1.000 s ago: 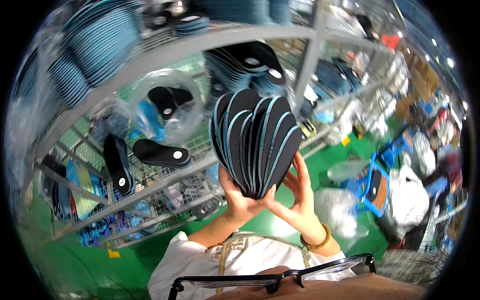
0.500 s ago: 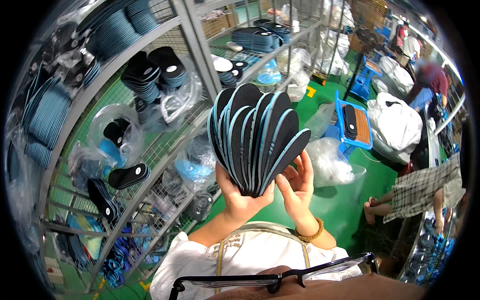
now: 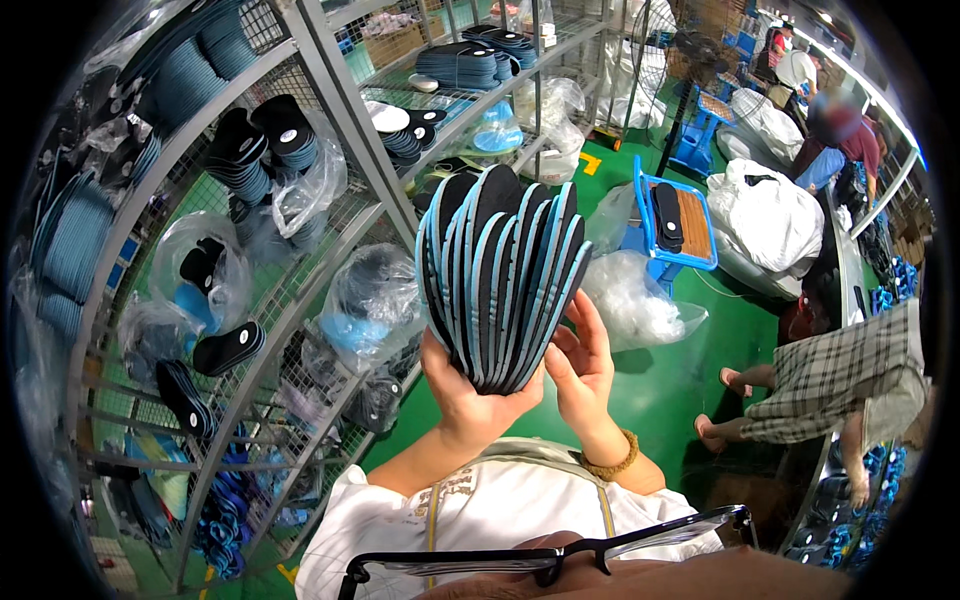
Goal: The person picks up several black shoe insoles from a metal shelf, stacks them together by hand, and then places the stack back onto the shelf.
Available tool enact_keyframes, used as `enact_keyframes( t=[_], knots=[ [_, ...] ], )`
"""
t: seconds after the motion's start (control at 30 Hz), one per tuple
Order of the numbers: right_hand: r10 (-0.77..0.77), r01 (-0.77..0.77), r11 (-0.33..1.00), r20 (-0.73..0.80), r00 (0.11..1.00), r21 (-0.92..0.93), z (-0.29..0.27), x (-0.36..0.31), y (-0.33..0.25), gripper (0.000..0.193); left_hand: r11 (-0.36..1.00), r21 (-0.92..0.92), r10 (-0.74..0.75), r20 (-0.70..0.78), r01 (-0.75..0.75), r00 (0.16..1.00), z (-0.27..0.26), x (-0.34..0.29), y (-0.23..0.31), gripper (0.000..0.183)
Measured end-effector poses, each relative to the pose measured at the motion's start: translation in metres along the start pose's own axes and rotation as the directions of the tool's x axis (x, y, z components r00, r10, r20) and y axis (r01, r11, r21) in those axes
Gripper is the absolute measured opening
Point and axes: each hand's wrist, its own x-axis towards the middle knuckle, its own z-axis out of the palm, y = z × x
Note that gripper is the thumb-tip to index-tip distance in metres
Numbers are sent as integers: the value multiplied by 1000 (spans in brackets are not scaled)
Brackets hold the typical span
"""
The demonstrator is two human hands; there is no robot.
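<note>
In front of my chest stands a thick stack of black insoles with light blue undersides, their rounded ends up and fanned apart. My left hand is closed around the narrow lower ends, with the thumb on the left side and the fingers under the bottom. At the stack's lower right edge is my right hand, its thumb and bent fingers against the outermost insoles. Part of its fingertips is hidden behind the stack.
On my left, a metal wire rack holds insole stacks and clear plastic bags. To the right are a blue stool with insoles on it, white sacks and a person in checked clothing. Another person is farther back.
The insoles have spread into a more even fan, showing more blue edges. Both hands stay at the stack's lower end. My view has shifted slightly, and the checked-clothed person's legs show more.
</note>
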Motion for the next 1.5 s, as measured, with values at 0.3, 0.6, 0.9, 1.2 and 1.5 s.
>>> enact_keyframes(
  t=[0.3,0.6,0.9,1.2,1.5],
  knots=[
    [155,-157,977,28,988,147,-4,-2,4,53,979,172,-101,-62,111,993,3,-14,2,94],
    [109,-111,986,22,994,121,-3,-2,14,53,994,42,-92,-158,100,983,8,-17,-10,92],
    [-363,269,805,-79,929,-529,18,-6,2,55,11,-742,-503,575,670,645,8,-2,-28,59],
    [-579,516,633,89,810,-577,25,-9,-5,49,-149,-699,-332,702,700,630,18,-3,-44,78],
    [-387,316,607,76,919,-729,9,-3,1,55,212,-764,-539,429,609,725,20,-18,-52,72]
  ],
)
